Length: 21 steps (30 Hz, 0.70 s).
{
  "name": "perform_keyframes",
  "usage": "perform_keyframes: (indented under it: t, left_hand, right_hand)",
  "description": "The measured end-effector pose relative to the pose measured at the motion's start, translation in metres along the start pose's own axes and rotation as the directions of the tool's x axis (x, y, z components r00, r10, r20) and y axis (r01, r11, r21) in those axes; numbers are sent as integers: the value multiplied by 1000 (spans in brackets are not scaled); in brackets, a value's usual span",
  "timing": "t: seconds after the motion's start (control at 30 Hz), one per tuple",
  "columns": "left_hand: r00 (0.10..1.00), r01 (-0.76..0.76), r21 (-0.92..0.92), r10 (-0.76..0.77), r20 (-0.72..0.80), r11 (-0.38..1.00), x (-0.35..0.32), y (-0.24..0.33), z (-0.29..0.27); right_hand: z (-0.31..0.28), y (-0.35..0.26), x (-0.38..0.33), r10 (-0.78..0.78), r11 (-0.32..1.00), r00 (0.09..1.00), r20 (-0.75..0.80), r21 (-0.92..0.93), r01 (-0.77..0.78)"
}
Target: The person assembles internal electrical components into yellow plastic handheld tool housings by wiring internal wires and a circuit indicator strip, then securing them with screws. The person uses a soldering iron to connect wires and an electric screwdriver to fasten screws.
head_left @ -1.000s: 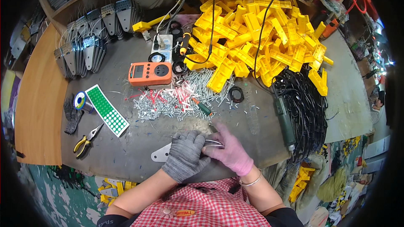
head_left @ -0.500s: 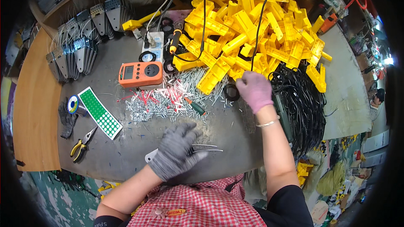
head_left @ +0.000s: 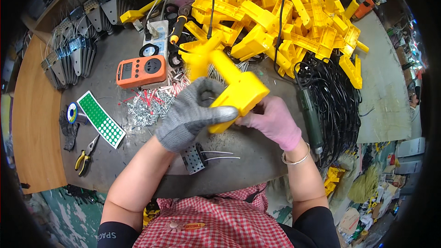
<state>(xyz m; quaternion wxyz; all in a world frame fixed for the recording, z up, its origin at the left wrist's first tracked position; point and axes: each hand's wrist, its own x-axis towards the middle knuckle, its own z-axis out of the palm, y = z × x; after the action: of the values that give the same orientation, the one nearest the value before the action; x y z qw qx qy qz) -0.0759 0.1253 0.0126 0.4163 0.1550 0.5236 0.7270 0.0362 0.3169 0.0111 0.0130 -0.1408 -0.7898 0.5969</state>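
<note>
"What's on the left?"

"A wooden panel (head_left: 36,119) borders the gray tabletop (head_left: 138,160), with a spool (head_left: 72,113) of silvery wire on it. Green floor (head_left: 69,211) shows at lower left."

"Mid-frame?"

"A yellow housing (head_left: 241,94), lifted: the gray-gloved left hand (head_left: 188,119) clamps it. The pink-gloved right hand (head_left: 275,124) meets its lower right; whether that grips, I can't tell."

"Right?"

"Black cables (head_left: 337,105), then a pale board (head_left: 386,96)."
</note>
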Motion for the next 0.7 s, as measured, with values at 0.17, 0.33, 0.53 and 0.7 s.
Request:
perform_keyframes:
  t: [0.17,0.33,0.53,0.7]
  left_hand:
    - [976,-100,466,178,-126,879,-33,-5,-38]
    - [931,-54,890,344,-119,453,-51,-26,-61]
    - [903,-85,903,416,-109,421,-51,-41,-68]
    - [928,-53,925,361,-95,377,-46,-40,-63]
  right_hand:
    - [1,25,32,-9,614,985,-173,-778,-131]
    - [21,32,47,105,469,965,-241,-843,-261]
    - [7,33,41,-58,597,968,-244,-786,-162]
    - [33,27,35,-390,388,903,180,-857,339]
